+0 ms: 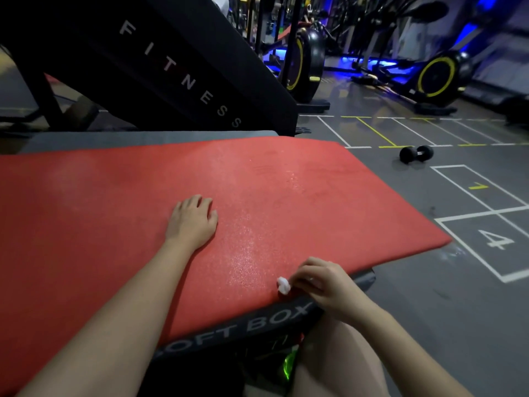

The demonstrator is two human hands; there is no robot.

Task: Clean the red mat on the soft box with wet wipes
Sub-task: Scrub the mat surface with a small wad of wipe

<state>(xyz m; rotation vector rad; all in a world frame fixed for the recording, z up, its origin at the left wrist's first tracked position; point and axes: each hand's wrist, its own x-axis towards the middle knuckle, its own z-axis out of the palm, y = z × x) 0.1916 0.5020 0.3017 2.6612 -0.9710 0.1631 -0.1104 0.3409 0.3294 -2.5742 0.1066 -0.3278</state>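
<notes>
Pinching crumpled white wet wipe [283, 285] in right hand [320, 282] at lower-right edge of flat red textured mat [257, 190]. Resting left hand [193, 222] spread, mid-frame. Next, probably: wipe up-left across mat's left-right length.

Single head-worn view, wide-angle, facing forward and down from just over the near edge of the box [252, 325]. Close on the mat [114, 196]; left hand [192, 222] mid-frame, right hand [320, 282] with wipe [283, 285] low right; floor [429, 296] stretching away beyond, upper right.
</notes>
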